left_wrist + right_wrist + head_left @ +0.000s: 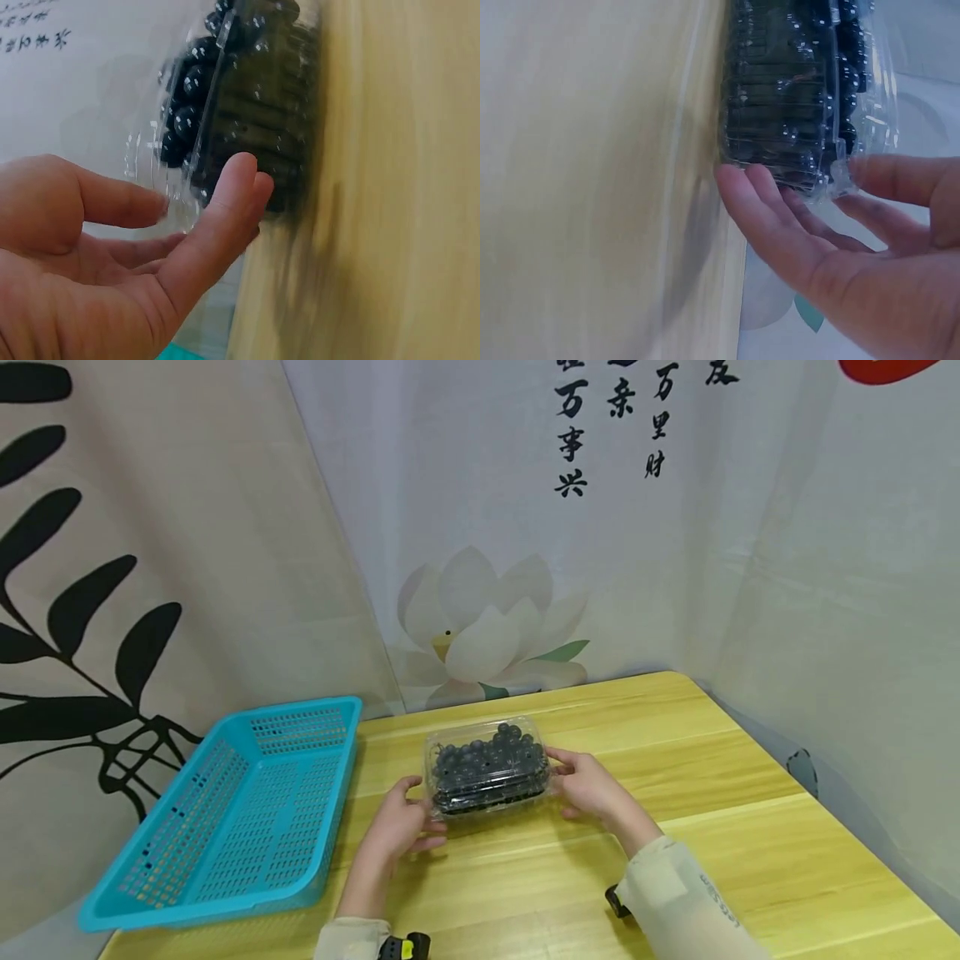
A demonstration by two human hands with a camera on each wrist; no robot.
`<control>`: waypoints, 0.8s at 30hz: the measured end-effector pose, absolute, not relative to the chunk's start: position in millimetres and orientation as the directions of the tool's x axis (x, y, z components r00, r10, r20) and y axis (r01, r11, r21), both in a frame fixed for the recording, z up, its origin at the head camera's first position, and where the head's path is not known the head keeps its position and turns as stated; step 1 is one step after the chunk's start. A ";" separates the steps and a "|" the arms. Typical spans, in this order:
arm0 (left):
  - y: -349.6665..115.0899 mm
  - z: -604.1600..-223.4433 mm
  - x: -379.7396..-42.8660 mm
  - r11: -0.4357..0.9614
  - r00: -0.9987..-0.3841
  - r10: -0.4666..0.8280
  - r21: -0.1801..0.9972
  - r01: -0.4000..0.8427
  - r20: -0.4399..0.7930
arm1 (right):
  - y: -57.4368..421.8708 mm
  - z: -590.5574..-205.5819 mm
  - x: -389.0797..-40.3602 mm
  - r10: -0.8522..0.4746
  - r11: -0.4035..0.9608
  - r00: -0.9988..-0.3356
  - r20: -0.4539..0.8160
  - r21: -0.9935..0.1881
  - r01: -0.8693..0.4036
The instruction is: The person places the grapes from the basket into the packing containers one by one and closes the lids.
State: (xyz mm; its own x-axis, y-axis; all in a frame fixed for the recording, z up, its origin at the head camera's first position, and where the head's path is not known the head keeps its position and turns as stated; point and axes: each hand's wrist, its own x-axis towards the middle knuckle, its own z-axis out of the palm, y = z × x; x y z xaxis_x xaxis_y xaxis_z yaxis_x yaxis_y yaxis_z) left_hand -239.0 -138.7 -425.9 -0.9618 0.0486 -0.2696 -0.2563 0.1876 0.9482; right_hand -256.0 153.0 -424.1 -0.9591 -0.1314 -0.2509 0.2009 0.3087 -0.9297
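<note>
A clear plastic fruit box [489, 768] filled with dark round fruit is near the middle of the table, its lid closed. My left hand [399, 823] grips its left end, with a finger at the rim and others spread lower along the side. At the opposite end my right hand [592, 789] holds the rim and lower edge between thumb and fingers. In the left wrist view the dark fruit [196, 81] shows through the wall. The right wrist view has fingertips [735, 180] at the box's bottom edge. Whether the box touches the table cannot be told.
A blue perforated plastic basket [288, 793] stands at the table's left side, with nothing in it. The wooden table [720, 877] extends to the right. A printed cloth [495, 485] hangs behind and around the table.
</note>
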 end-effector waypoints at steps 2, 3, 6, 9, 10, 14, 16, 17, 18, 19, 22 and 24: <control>-136.7 -425.4 -238.5 0.166 -0.961 0.044 0.951 -0.263 -0.273 | 153.9 -423.4 -253.9 -0.138 0.307 -0.955 -0.263 -0.928 0.211; -136.0 -425.1 -238.1 0.152 -0.960 0.044 0.952 -0.266 -0.275 | 154.4 -423.2 -253.2 -0.139 0.310 -0.953 -0.268 -0.926 0.215; -134.7 -425.3 -237.6 0.139 -0.961 0.050 0.955 -0.263 -0.272 | 155.2 -423.0 -252.1 -0.142 0.311 -0.952 -0.272 -0.925 0.218; -134.2 -427.2 -237.9 0.138 -0.960 0.062 0.955 -0.263 -0.273 | 155.3 -424.7 -252.8 -0.139 0.316 -0.954 -0.267 -0.924 0.213; -134.3 -427.7 -238.1 0.136 -0.960 0.062 0.955 -0.265 -0.275 | 154.7 -424.7 -253.2 -0.137 0.317 -0.955 -0.263 -0.925 0.210; -134.6 -432.0 -239.9 0.111 -0.958 0.068 0.956 -0.272 -0.280 | 153.4 -425.6 -254.1 -0.130 0.317 -0.957 -0.261 -0.925 0.209; -134.5 -433.7 -241.0 0.098 -0.957 0.070 0.957 -0.273 -0.280 | 153.0 -425.8 -254.3 -0.124 0.309 -0.956 -0.265 -0.926 0.216; -134.5 -434.2 -241.5 0.091 -0.958 0.072 0.958 -0.273 -0.279 | 153.0 -426.0 -254.4 -0.121 0.305 -0.956 -0.267 -0.927 0.220; -134.4 -434.6 -242.0 0.086 -0.958 0.074 0.959 -0.271 -0.277 | 152.9 -426.2 -254.5 -0.118 0.299 -0.956 -0.270 -0.927 0.225; -134.2 -434.6 -242.4 0.081 -0.958 0.073 0.959 -0.272 -0.278 | 152.8 -426.2 -254.5 -0.116 0.295 -0.955 -0.274 -0.927 0.230; -134.1 -435.3 -243.6 0.068 -0.958 0.076 0.960 -0.273 -0.278 | 151.9 -426.1 -254.6 -0.113 0.276 -0.953 -0.282 -0.930 0.243; -134.4 -435.9 -244.7 0.060 -0.957 0.077 0.959 -0.276 -0.280 | 151.4 -425.9 -254.3 -0.110 0.270 -0.950 -0.293 -0.928 0.255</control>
